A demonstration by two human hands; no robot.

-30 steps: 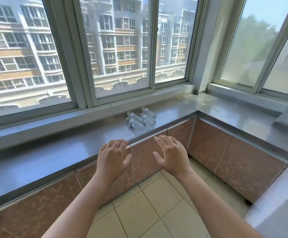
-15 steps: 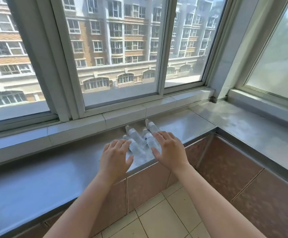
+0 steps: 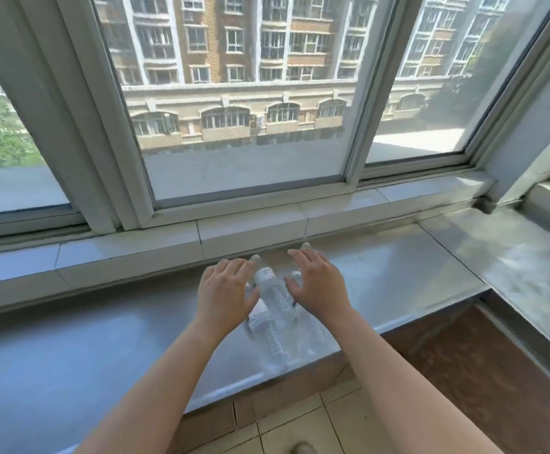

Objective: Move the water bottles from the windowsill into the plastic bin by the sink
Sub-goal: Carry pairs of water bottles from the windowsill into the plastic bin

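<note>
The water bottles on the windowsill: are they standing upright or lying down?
Lying down. The water bottles rest on their sides on the windowsill, caps pointing toward the window.

Both hands reached over a cluster of clear water bottles that lay on their sides on the grey windowsill, caps pointing toward the window. The left hand rested palm-down on the left side of the cluster, fingers spread. The right hand hovered over the right side, fingers splayed, with white caps showing past its fingertips. Neither hand had closed its grip round a bottle. Beyond the glass stood a brick apartment building. Tiled floor showed below the sill.
</note>
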